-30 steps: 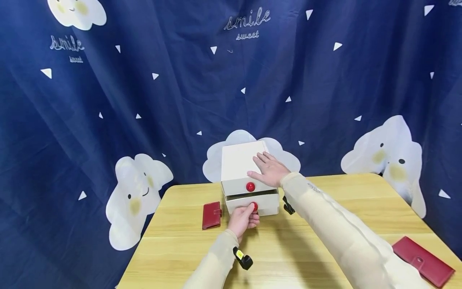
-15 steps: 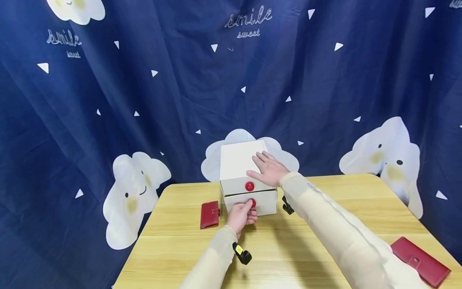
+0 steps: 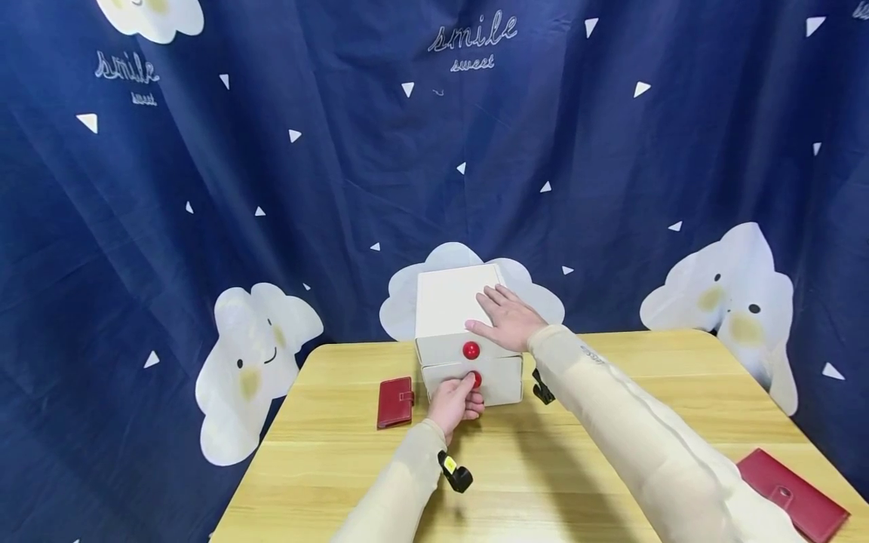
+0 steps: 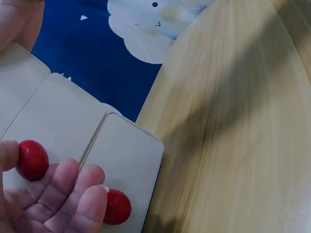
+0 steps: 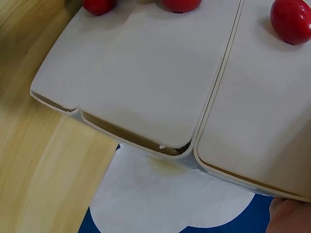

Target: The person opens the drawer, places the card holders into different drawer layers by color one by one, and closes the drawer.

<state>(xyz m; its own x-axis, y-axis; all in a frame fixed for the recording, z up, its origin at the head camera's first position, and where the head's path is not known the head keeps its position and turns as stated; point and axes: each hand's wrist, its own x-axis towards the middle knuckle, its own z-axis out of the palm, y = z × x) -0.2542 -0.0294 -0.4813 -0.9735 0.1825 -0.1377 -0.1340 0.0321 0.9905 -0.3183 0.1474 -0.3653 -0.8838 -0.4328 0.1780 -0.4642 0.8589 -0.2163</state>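
A small white drawer box (image 3: 448, 302) stands at the far side of the wooden table. Its drawers have round red knobs; the top knob (image 3: 471, 350) shows bare. My left hand (image 3: 456, 406) holds the red knob (image 4: 32, 160) of the middle drawer (image 5: 146, 73), thumb on one side and fingers on the other. That drawer sits almost flush in the box, with a narrow gap along its side edge. Beside the fingers, the bottom drawer's knob (image 4: 117, 207) shows in the left wrist view. My right hand (image 3: 509, 320) rests flat on the box top, fingers straight and spread.
To the left of the box lies a small dark red wallet (image 3: 395, 403). A longer red wallet (image 3: 790, 494) lies near the table's right edge, partly behind my right sleeve. A blue curtain (image 3: 353, 151) with clouds hangs behind the table (image 3: 326, 467).
The middle drawer has slid inward with my left hand on its knob, and the dark gap above its front has closed. My right hand stays on the box top.
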